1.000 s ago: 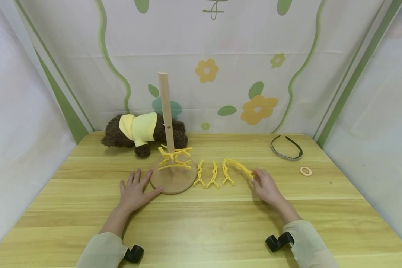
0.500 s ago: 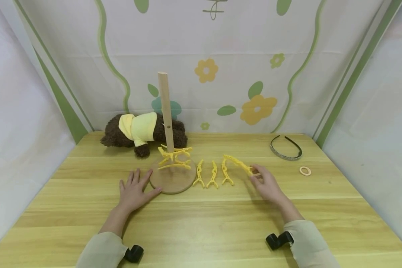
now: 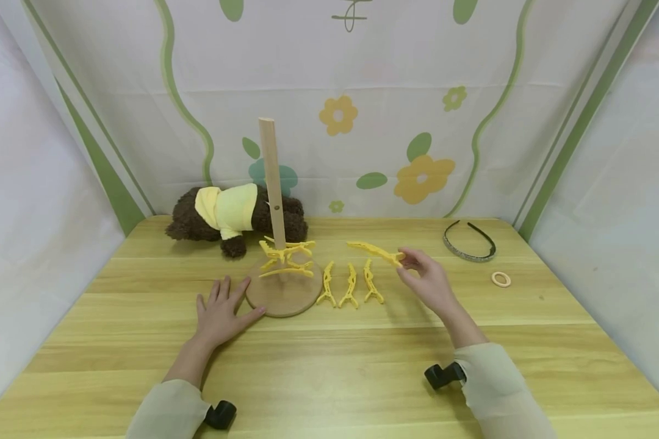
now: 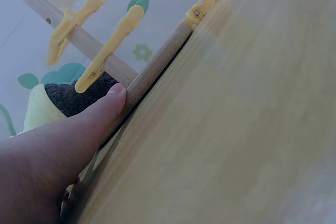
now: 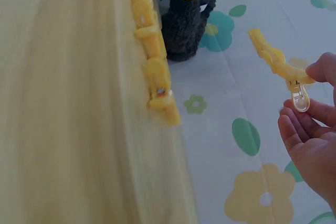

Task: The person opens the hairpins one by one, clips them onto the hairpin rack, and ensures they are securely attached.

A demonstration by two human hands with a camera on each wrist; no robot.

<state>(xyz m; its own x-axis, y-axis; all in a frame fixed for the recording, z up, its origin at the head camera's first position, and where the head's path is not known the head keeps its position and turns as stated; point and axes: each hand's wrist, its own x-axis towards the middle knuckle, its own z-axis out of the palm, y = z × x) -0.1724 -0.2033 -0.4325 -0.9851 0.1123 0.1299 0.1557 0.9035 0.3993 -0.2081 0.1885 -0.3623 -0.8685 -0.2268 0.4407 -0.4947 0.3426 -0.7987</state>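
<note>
My right hand (image 3: 428, 281) pinches a yellow alligator hair clip (image 3: 374, 249) by its handle end, raised above the table. In the right wrist view this clip (image 5: 277, 62) sits between thumb and fingers. My left hand (image 3: 218, 316) lies with fingers spread at the left rim of a round wooden base (image 3: 282, 300). The left wrist view shows the thumb (image 4: 97, 109) touching the base's edge. From that base rises an upright wooden post (image 3: 271, 174), with several yellow clips (image 3: 287, 273) attached low on it. Three more clips (image 3: 349, 288) lie in a row right of the base.
Behind the post a brown plush toy (image 3: 233, 210) in a yellow top lies on its side. A sparkly black headband (image 3: 469, 256) and a pale ring (image 3: 501, 280) lie on the wooden table (image 3: 329, 378) at the right. A flowered cloth (image 3: 285, 61) hangs at the back.
The right hand has lifted its hair clip off the table and carried it leftward and up. My left hand has stayed at the base.
</note>
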